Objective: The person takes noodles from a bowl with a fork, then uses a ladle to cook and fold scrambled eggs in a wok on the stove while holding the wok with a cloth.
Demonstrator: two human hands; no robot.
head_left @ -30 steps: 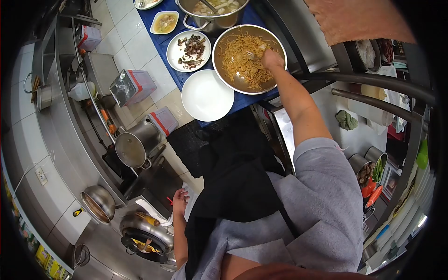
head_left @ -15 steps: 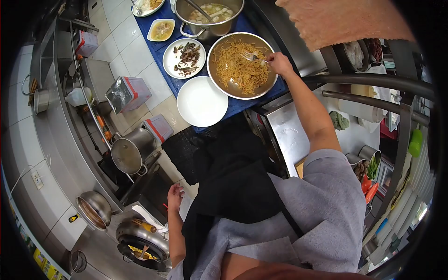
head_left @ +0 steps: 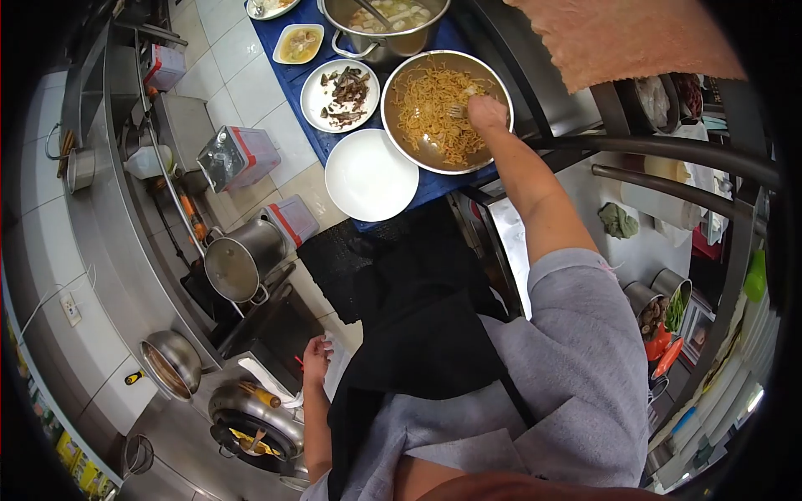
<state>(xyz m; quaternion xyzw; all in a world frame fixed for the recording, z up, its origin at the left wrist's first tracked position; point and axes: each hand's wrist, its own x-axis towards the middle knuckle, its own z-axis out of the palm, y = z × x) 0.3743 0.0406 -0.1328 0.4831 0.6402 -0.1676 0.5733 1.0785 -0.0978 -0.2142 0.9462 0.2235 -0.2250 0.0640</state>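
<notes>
My right hand (head_left: 488, 113) is closed around a fork (head_left: 457, 111) over a wide metal bowl (head_left: 507, 92) of noodles (head_left: 430, 113). The tines are down in the noodles, and most of the handle is hidden by my fingers. My left hand (head_left: 317, 361) hangs low by my side near the stove, its fingers loosely curled and apart, with no held thing visible. A small red bit shows beside it; I cannot make out what it is. In front of the bowl lies a bare white plate (head_left: 372, 175). Another white plate (head_left: 308, 104) carries dark, dried-looking pieces (head_left: 347, 93).
Behind the bowl stands a large soup pot (head_left: 393, 42) with a ladle, beside a small soup dish (head_left: 298, 43). All rest on a blue surface (head_left: 288, 75). On the left are a lidded pot (head_left: 234, 269), tins (head_left: 238, 159) and a wok (head_left: 255, 426). Metal rails (head_left: 660, 150) run right.
My right hand has moved inward over the bowl, pushing the fork deeper into the noodles. The view has shifted slightly; my left hand stays low at my side.
</notes>
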